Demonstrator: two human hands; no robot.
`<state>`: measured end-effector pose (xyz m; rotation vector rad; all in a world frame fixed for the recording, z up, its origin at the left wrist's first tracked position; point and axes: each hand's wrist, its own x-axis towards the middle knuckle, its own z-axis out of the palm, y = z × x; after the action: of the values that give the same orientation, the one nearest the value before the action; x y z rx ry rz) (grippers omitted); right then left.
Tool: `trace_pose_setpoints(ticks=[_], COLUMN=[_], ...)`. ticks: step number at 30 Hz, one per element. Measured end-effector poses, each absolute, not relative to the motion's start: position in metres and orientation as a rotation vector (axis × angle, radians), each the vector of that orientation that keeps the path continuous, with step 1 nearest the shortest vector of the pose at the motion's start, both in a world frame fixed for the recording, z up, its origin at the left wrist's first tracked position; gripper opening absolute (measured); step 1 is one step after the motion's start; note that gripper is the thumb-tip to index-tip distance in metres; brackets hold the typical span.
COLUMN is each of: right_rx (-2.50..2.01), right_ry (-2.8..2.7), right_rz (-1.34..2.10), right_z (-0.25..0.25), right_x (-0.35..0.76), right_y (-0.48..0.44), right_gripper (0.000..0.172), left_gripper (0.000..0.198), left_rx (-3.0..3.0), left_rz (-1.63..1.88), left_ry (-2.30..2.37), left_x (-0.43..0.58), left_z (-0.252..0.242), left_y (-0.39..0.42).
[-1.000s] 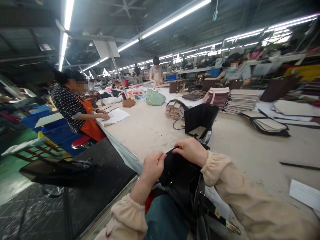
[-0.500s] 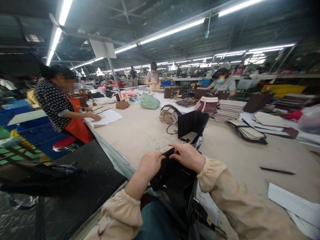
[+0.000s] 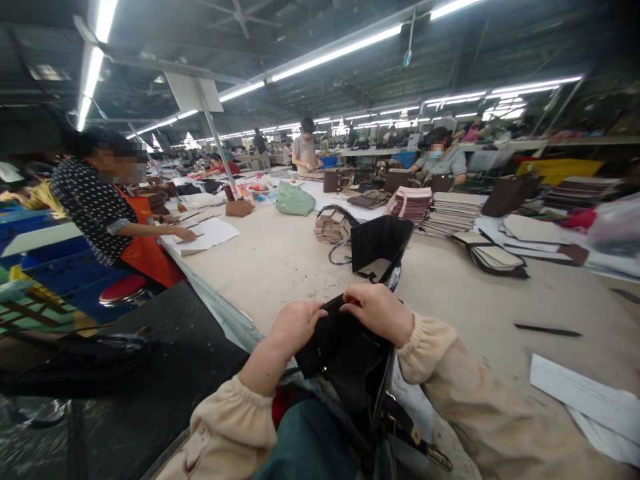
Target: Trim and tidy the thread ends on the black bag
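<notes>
A black handbag (image 3: pixel 350 363) sits at the table's near edge, its mouth facing up toward me. My left hand (image 3: pixel 297 327) pinches the far rim on its left side, thumb on the inner face. Farther right along that same rim, my right hand (image 3: pixel 377 311) also grips it between thumb and fingers. The bag's right side carries straps with gold-coloured metal fittings (image 3: pixel 416 433). Just beyond my hands a second black bag (image 3: pixel 383 248) stands open on the table, with a pale piece inside it. My fingertips behind the rim are hidden.
Stacked pale panels (image 3: pixel 453 213) and a bundle of small pieces (image 3: pixel 333 225) lie on the table (image 3: pixel 270 260). A thin black strip (image 3: pixel 547 330) and white papers (image 3: pixel 583 400) are at right. A co-worker in an orange apron (image 3: pixel 145 233) stands at left beside a red stool (image 3: pixel 123 290).
The whole view has shifted slightly, so most things appear a little farther left. Both hands keep their hold on the bag's rim, the right slightly farther from the left.
</notes>
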<state>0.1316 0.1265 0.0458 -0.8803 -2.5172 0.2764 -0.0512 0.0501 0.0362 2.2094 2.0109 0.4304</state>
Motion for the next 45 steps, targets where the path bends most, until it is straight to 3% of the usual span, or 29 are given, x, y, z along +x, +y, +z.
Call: trace_pose_setpoints(ticks=[11,30,45], right_rx=[-0.955,-0.943,-1.033], right_ry=[-2.448,-2.514,-2.522], right_rz=[0.353,0.235,0.269], right_z=[0.0452,0.0433,0.0461], right_x=[0.1284,0.1295,0.1259], right_y=[0.1312,0.1348,0.1339], right_gripper=[0.028,0.016,0.018], left_gripper=[0.031,0.032,0.033], left_rx=[2.265,2.216,2.255], left_rz=[0.357,0.348,0.338], left_ry=[2.112,2.131,2.119], left_x=[-0.046,-0.0452,-0.0419], left_z=[0.0353,0.0356,0.0402], left_y=[0.0483,0.0486,0.0458])
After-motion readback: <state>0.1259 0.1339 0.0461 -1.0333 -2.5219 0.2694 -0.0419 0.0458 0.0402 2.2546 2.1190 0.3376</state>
